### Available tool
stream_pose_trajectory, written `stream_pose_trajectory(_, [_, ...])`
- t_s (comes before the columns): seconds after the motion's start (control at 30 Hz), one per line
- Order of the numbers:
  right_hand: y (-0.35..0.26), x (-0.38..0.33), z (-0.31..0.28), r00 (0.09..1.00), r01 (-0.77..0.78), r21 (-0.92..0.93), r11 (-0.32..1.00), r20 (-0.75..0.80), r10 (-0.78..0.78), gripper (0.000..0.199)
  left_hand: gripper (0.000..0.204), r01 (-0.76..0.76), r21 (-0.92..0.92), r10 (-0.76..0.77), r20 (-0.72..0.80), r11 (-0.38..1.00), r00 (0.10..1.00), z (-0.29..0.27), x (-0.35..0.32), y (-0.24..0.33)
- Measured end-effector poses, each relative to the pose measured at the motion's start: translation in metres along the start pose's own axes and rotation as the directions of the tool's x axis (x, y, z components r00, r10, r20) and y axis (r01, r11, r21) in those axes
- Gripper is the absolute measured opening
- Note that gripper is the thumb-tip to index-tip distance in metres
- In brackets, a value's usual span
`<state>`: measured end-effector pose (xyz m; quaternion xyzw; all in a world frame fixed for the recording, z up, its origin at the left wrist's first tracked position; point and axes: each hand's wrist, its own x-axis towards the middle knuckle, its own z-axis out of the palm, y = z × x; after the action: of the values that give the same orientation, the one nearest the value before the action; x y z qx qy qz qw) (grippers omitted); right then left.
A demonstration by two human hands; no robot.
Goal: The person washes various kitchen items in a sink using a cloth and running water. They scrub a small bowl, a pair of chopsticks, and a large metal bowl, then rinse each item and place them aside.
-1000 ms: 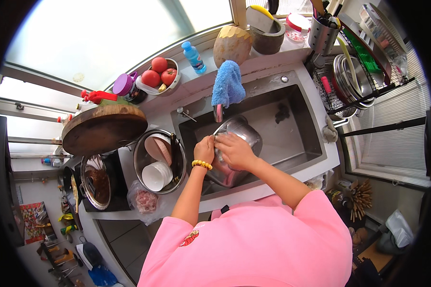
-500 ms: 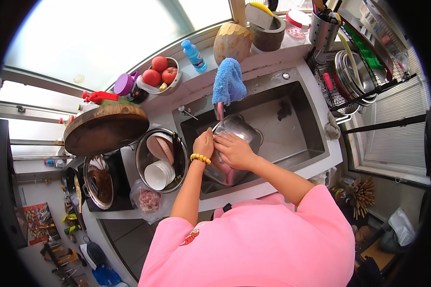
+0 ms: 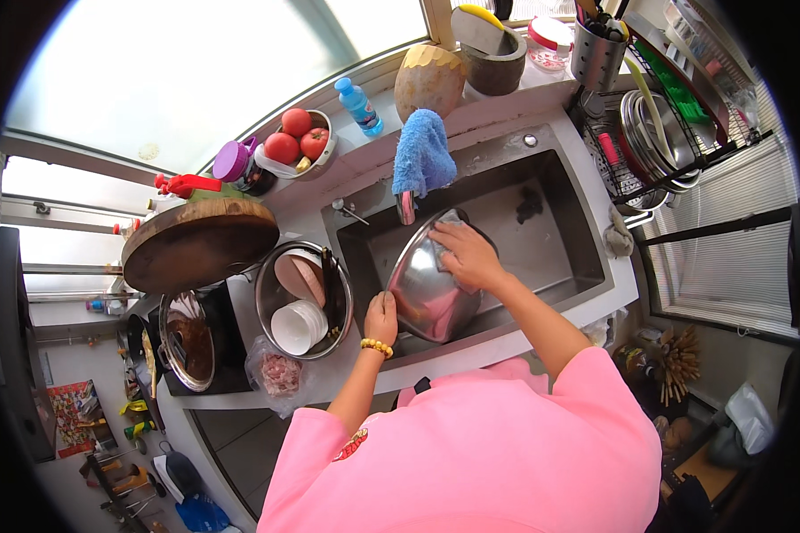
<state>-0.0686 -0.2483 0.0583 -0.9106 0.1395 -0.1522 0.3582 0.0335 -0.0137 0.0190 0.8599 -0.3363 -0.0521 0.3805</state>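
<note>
A shiny steel basin [image 3: 429, 298] is tipped on its side over the sink, its rounded outside facing up and to the right. My left hand [image 3: 380, 320] is closed on the basin's rim at its left side; a yellow bead bracelet [image 3: 377, 346] circles that wrist. My right hand [image 3: 468, 256] presses a thin greyish cloth [image 3: 451, 218] against the outside of the basin, its fingers curved over the cloth. Just above the basin is the tap [image 3: 406, 210], with a blue towel [image 3: 423, 153] draped over it. No running water can be made out.
The sink [image 3: 551, 240] surrounds the basin. Left of it stands a metal bowl [image 3: 262, 311] holding white bowls [image 3: 295, 327], beside a bag of meat [image 3: 280, 375] and a round wooden board [image 3: 200, 244]. Tomatoes [image 3: 282, 147] and a blue bottle [image 3: 358, 107] line the sill; a dish rack [image 3: 658, 147] is at right.
My hands have moved apart: the left down to the basin's rim, the right up and rightward with the cloth. The basin has been lifted and tipped away from under the tap.
</note>
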Motion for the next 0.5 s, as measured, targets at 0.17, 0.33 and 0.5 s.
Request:
stream_pose_trajectory(0.17, [-0.045, -0.001, 0.014, 0.946, 0.321, -0.135, 0.937, 0.080, -0.313, 0.043, 0.044, 0.155, -0.164, -0.121, 0.203, 0.974, 0.972, 0.009, 0.091, 0.046])
stream_pose_trajectory(0.33, [0.055, 0.018, 0.006, 0.987, -0.151, 0.215, 0.965, 0.080, 0.137, 0.044, 0.041, 0.071, -0.093, -0.064, 0.073, 0.993, 0.995, 0.013, 0.035, 0.009])
stream_pose_trajectory(0.5, [0.105, 0.012, 0.025, 0.931, -0.364, 0.518, 0.774, 0.183, 0.316, 0.045, 0.043, 0.220, -0.225, -0.182, 0.176, 0.949, 0.967, -0.006, -0.021, 0.005])
